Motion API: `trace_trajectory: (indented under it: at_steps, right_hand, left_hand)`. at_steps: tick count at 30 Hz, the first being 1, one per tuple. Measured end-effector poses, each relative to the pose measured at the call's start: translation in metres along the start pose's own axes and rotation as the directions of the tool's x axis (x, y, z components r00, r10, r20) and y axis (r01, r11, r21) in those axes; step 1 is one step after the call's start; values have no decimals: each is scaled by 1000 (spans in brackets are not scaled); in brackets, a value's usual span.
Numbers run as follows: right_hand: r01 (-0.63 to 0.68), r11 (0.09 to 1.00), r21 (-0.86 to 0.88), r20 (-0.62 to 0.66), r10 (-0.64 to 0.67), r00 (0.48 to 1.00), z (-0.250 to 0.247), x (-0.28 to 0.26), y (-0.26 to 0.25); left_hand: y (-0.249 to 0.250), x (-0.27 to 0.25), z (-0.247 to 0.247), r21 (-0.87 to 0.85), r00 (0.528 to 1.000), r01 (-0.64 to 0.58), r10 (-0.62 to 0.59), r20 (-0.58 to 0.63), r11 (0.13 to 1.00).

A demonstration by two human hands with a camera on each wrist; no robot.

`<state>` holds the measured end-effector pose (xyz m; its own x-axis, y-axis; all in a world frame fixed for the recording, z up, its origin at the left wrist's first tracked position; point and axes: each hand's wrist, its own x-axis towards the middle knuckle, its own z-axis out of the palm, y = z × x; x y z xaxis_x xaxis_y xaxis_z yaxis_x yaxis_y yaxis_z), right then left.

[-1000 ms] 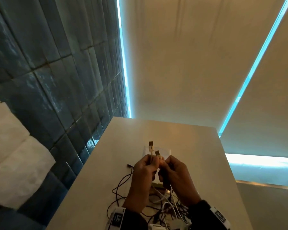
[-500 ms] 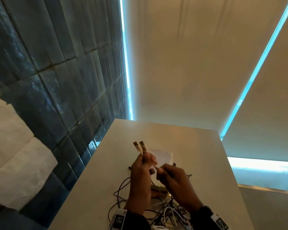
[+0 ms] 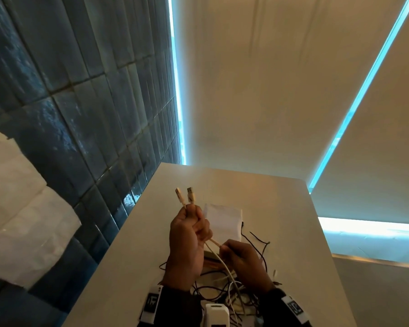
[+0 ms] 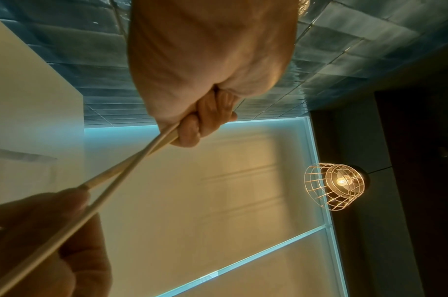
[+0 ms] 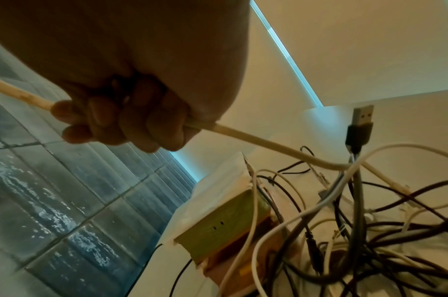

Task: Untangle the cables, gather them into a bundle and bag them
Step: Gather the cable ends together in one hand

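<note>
Hidden: the near part of the tangled heap of black and white cables (image 3: 224, 293) is cut off at the head view's lower edge; how the strands cross there is unclear.
Left hand (image 3: 187, 244): fist curled round two strands of a cream-white cable (image 4: 131, 162), whose two plug ends (image 3: 185, 197) stick up above the fingers.
Right hand (image 3: 241, 258): fingers closed tight round one of those strands, below and right of the left hand.
Cable run: beyond the right fist it drops into the heap on the pale tabletop (image 3: 293, 232).
White flat bag (image 3: 224, 220): lying behind the hands.
Green-and-orange box (image 5: 223, 227): beside the heap, partly under strands.
</note>
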<state>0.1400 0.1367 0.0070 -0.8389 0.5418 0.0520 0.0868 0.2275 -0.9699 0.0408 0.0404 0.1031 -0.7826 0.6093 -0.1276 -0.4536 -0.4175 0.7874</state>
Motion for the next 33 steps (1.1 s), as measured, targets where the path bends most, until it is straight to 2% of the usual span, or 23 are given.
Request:
trace_trajectory:
  at_steps: [5, 10, 13, 17, 20, 22, 24, 26, 28, 30, 33]
  right_hand:
    - [-29, 995, -100, -16, 28, 999, 1, 4, 30]
    - [-111, 949, -294, -107, 83, 991, -6, 5, 45]
    - [-165, 974, -153, -244, 125, 962, -19, 13, 31]
    - [-49, 993, 111, -323, 83, 943, -35, 19, -15]
    - [67, 989, 133, -264, -30, 964, -39, 15, -50]
    - [144, 980, 140, -180, -118, 977, -40, 10, -67]
    - [191, 971, 144, -60, -185, 981, -41, 5, -78]
    - [179, 971, 157, 73, -192, 979, -41, 0, -79]
    - [130, 978, 164, 157, -156, 975, -42, -2, -71]
    - [73, 982, 176, 190, -107, 976, -41, -4, -61]
    - [6, 989, 145, 167, -31, 985, -39, -5, -51]
  left_hand:
    - [9, -3, -2, 43, 999, -33, 33, -3, 999]
    - [15, -4, -4, 64, 998, -54, 52, 36, 996]
    - [8, -6, -5, 135, 999, -35, 30, 37, 990]
    - [-1, -3, -5, 215, 1000, 17, -19, 5, 977]
    - [-9, -3, 0, 338, 999, 48, -48, -8, 940]
    - [-13, -2, 5, 396, 995, 90, -101, 5, 914]
    - [-13, -1, 8, 384, 990, 134, -141, -8, 914]
    - [-11, 1, 10, 249, 985, 163, -170, 5, 955]
    - [-7, 1, 12, 52, 980, 185, -188, 71, 981]
    - [-4, 2, 14, -56, 985, 159, -154, 77, 986]
    - [-5, 5, 18, -121, 995, 88, -81, 61, 989]
